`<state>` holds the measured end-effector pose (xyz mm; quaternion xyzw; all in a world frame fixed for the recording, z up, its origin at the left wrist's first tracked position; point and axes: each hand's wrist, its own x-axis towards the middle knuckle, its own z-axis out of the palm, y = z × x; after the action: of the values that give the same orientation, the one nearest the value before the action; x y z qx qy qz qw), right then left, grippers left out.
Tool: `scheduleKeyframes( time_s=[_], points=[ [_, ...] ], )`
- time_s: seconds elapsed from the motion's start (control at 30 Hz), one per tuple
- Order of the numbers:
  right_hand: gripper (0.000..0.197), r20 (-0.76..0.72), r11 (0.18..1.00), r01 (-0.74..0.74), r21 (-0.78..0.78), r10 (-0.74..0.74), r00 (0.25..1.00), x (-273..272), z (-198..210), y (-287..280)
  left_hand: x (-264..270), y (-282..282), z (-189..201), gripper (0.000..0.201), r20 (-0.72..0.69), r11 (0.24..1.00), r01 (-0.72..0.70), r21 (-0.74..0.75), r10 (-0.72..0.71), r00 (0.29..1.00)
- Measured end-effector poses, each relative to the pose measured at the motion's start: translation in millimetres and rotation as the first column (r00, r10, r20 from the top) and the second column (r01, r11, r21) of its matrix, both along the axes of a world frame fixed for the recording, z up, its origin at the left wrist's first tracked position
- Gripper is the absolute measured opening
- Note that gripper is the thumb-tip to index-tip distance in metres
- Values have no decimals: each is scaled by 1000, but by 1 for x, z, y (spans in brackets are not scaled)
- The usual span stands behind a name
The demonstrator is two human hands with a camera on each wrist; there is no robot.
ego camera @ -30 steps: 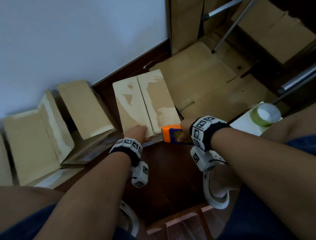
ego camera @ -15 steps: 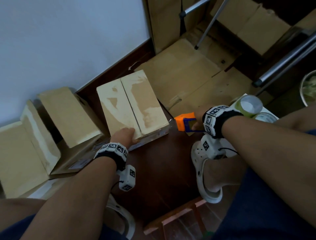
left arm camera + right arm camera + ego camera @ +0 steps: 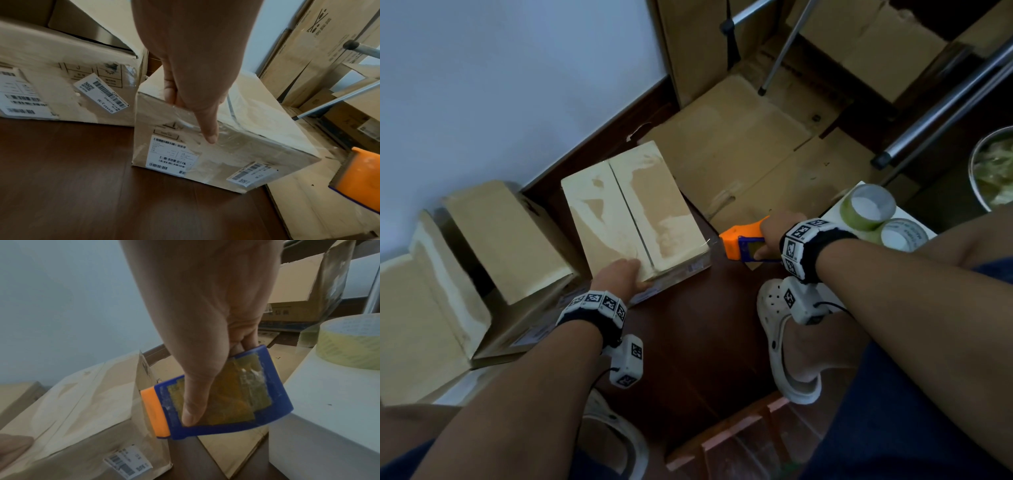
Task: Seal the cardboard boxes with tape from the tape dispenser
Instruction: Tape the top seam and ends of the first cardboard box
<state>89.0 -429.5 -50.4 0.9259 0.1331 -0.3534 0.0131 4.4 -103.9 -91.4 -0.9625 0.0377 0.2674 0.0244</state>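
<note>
A closed cardboard box with a centre seam lies on the dark floor. My left hand rests on its near top edge; in the left wrist view the thumb presses straight down on the taped front face. My right hand grips the orange and blue tape dispenser just right of the box's near right corner. In the right wrist view the thumb lies across the dispenser. A thin film of clear tape seems to span from the box corner to the dispenser.
Two open-flapped boxes stand at the left by the wall. Flattened cardboard covers the floor behind. Two tape rolls sit on a white box at right, near a metal bowl and tripod legs. My clogged foot is below the dispenser.
My right hand has carried the dispenser rightward, from the box's near edge to past its right corner. My left hand stays on the box.
</note>
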Motion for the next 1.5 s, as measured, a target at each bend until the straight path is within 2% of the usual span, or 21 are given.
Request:
scheduleKeyframes(
  time_s=[0.3,0.57,0.7,0.87,1.17,1.33,1.5],
  points=[
    [45,57,995,-68,-74,73,996,-1,8,30,1,2,0,34,9,999,44,-6,-44,999],
    [50,-18,987,-90,-130,88,996,4,5,51,1,4,-5,36,21,999,42,-24,-42,999],
    [49,-32,992,-34,-120,31,999,9,7,59,2,3,-5,34,27,999,28,-46,-27,999],
    [45,-55,998,64,-27,-66,996,17,6,65,5,4,-3,31,-6,999,27,-38,-27,1000],
    [56,-63,976,71,-205,-85,994,39,-8,98,8,9,-10,28,14,997,13,-79,-12,1000],
    [48,-55,984,92,-149,-101,993,39,7,92,8,11,-12,28,17,996,-3,-88,5,1000],
    [54,-47,969,103,-224,-117,992,39,10,105,9,9,-6,26,6,994,-20,-106,21,1000]
  ],
)
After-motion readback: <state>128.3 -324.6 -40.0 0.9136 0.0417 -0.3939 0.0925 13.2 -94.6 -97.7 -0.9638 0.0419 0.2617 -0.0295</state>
